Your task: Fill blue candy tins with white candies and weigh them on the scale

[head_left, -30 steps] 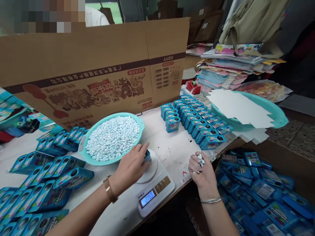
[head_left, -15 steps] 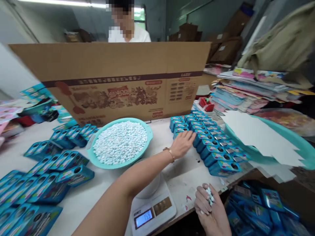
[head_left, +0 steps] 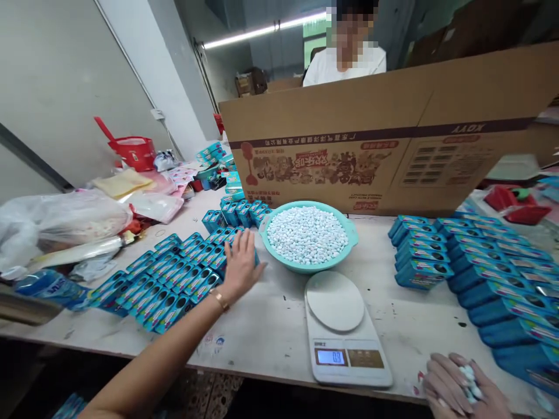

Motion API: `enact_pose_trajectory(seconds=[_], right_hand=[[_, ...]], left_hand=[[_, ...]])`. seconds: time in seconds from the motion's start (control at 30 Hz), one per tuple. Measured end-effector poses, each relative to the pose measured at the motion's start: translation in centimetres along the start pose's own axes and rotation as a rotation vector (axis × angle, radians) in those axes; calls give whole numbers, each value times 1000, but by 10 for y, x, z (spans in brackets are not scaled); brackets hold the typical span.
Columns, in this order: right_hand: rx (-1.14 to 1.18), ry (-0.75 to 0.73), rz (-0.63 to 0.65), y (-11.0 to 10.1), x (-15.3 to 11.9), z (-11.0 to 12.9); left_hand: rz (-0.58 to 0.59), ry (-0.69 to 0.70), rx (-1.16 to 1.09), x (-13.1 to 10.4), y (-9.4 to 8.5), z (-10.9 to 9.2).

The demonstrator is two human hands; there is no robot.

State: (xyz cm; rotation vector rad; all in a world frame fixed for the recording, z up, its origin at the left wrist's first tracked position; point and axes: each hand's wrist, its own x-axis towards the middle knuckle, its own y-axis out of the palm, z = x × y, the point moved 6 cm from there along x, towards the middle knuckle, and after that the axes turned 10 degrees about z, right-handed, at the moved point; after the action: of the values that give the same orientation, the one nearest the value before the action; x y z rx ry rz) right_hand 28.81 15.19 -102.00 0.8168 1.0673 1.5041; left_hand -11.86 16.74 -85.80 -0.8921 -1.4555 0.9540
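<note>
My left hand [head_left: 239,259] reaches over the left group of small blue boxes [head_left: 174,273], with its fingers stretched out and apart. It is at the group's right edge; whether the fingertips touch a box I cannot tell. Low on the right, my right hand [head_left: 449,381] is curled around several white and pale-blue candies [head_left: 470,384]. A turquoise basin [head_left: 301,269] heaped with the same candies [head_left: 308,233] stands in the middle. In front of it lies a white kitchen scale [head_left: 351,364] with a lit display and nothing on its round plate.
More blue boxes stand in rows [head_left: 489,267] on the right. Behind the basin rises a large cardboard box [head_left: 349,122], with a person in white [head_left: 349,61] beyond it. Plastic bags [head_left: 65,221], a blue bottle [head_left: 50,288] and a red basket [head_left: 133,152] lie at the left.
My left hand has moved from the right rows of boxes to the left group. The view has turned left. The scale's reading has dropped. My right hand keeps its candies.
</note>
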Motion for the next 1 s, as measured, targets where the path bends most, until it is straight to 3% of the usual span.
enact_pose_trajectory(seconds=[0.1,0.17,0.27,0.4,0.53,0.67,0.77,0.9,1.0], right_hand=[[36,-3,-18,23,2,-23],[66,14,-28,35,0,-33],[70,18,-28,42,-8,-35],[32,-36,-6,38,-17,-23],[32,-52,33,41,-16,-19],[63,-34,57,43,-14,-21],[74,-47,82,39,-15,-17],[87,-63,100,26,-16,-11],[109,-67,88,18,-15,-9]], left_hand=[[156,26,126,7,6,37],[181,88,162,5,10,42],[128,132,128,-6,7,36],[46,229,-2,-24,-16,-1],[62,397,-102,-29,-35,-69],[129,520,-167,-17,-18,-138],[181,537,-175,0,5,-173],[188,509,-220,11,15,-185],[51,451,-373,-5,6,-164]])
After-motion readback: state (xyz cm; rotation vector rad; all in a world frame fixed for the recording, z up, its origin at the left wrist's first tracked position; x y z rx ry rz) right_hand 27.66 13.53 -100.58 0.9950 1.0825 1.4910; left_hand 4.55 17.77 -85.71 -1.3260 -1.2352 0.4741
